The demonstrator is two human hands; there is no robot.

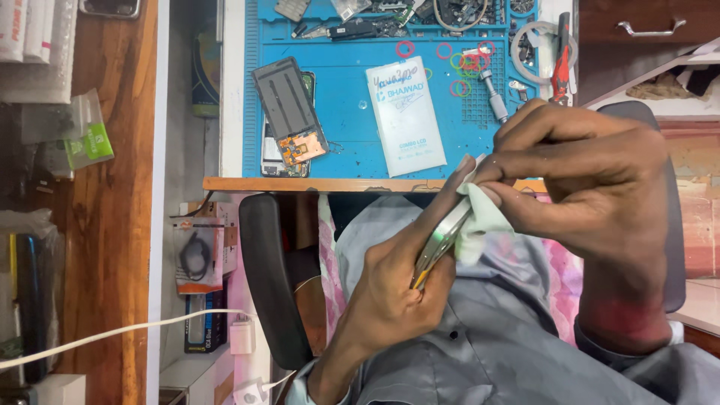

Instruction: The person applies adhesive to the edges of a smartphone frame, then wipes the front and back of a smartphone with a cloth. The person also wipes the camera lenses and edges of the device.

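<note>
- Close to the camera, above the person's grey-shirted lap, two bare hands work on a thin, flat phone part with a silvery edge (442, 236), held edge-on to the view.
- Step in hand, as I judge it: wiping the part clean with a small pale cloth (480, 221).
- Left hand (394, 289) grips the part from below; its fingers (439, 214) are curled closed along the part's length.
- Right hand (592, 176) pinches the cloth against the part's upper end; its fingers (525, 169) are pressed nearly closed, with the cloth between them and the part.
- Continuing the wipe seems to call for a steady left-hand grip and light, even pressure from the right.
- Beyond the hands, a counter (300, 184) carries a blue work mat (352, 112).
- On the mat lie an opened phone (289, 112) with its insides showing, a white flat packet (405, 112), coloured rubber bands (461, 67) and small tools.
- A white cable (120, 334) runs to a charger at lower left.
</note>
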